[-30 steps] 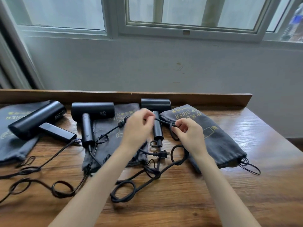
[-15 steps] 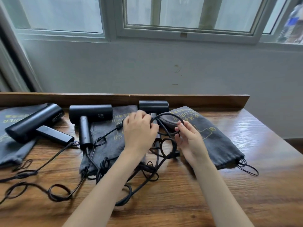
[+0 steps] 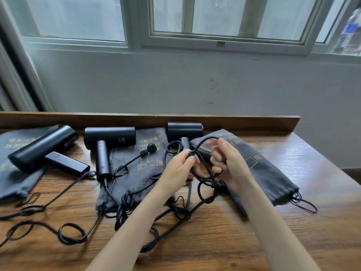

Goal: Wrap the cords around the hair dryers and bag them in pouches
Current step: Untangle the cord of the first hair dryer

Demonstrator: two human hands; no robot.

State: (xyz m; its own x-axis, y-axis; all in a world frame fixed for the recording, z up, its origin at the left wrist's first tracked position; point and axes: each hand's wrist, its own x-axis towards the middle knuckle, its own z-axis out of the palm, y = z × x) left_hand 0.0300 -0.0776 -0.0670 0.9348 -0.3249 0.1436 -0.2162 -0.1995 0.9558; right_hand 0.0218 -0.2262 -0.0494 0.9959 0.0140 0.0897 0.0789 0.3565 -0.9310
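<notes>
Wooden table (image 3: 224,241) under a closed window (image 3: 224,16) carries the work; the right hair dryer (image 3: 185,129) lies at the back of it, barrel along the raised wooden ledge (image 3: 244,122), handle pointing toward the person; its black cord (image 3: 188,194) rises in an arc between the two hands and drops into loose loops on the table below them; the left hand (image 3: 179,169) pinches the cord between thumb and curled fingers, just in front of the handle; the right hand (image 3: 228,163), blurred, has its fingers curled round another stretch of the same cord, over the right pouch (image 3: 269,178); that grey pouch lies flat beside the dryer, its drawstring (image 3: 304,206) trailing toward the table's right edge; the middle hair dryer (image 3: 109,136) rests to the left, handle toward the person, partly on the middle pouch (image 3: 136,169), where a plug (image 3: 151,147) also lies; farther left, the left hair dryer (image 3: 43,145) sits tilted on the left pouch (image 3: 11,184); more black cords sprawl in tangled loops across the near left of the table.
</notes>
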